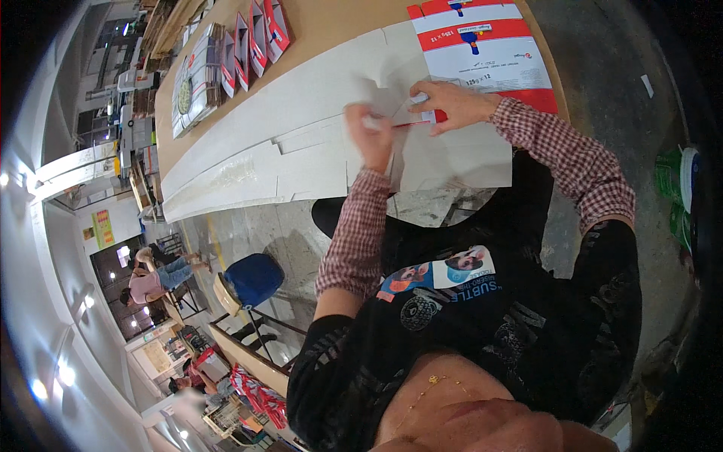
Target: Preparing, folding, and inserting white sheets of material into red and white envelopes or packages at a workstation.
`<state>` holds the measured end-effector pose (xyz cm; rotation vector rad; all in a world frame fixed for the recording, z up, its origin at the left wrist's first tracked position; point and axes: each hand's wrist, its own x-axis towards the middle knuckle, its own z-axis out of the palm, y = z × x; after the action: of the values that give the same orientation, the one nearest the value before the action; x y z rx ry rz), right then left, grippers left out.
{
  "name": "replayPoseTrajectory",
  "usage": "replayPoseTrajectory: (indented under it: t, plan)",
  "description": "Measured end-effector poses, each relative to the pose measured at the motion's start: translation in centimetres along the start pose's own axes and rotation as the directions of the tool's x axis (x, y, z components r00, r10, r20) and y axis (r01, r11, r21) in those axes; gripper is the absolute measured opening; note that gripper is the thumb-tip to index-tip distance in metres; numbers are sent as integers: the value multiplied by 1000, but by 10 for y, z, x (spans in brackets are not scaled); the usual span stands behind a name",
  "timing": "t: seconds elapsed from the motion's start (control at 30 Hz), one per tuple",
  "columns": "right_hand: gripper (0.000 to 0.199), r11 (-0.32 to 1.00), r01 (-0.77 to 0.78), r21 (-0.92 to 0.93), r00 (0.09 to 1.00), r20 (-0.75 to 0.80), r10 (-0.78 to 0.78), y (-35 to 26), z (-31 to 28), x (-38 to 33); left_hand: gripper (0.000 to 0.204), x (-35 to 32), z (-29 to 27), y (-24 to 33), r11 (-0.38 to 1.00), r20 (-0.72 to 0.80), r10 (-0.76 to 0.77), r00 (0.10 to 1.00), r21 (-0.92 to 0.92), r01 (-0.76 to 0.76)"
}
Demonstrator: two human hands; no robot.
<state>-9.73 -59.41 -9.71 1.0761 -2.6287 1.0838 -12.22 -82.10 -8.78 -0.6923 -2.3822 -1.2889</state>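
Note:
My right hand [456, 107] grips a small carton piece [414, 119], pale with a red edge, with thumb and fingers on its edges. My left hand [367, 134] is at its left side, smeared by motion, so its fingers are unclear. Another pale shape, blurred, shows just beyond the hands. Both hands are over a large pale cardboard sheet [301, 154] with slits, spread along the table. Right of them lies a flat carton blank [486, 64], red and white with printing, its near edge partly under my right wrist.
Several folded red-and-white cartons [260, 38] stand at the table's far left, beside a strapped bundle of flat cartons [197, 83]. A blue chair [254, 280] stands left of me. Green containers [672, 181] are on the floor at right. Other people [154, 285] are farther off at left.

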Motion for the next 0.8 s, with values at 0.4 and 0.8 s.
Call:
replayPoseTrajectory:
  t: [0.4, 0.8]
  plan:
    - [74, 934, -323, -154, 938, -183, 294, -10, -25, -58, 86, 28, 29, 6, 897, 577, 348, 739, 24, -441]
    - [76, 909, -367, -195, 930, -49, 365, -10, -16, -64, 78, 19, 44, 11, 795, 697, 182, 693, 310, -521]
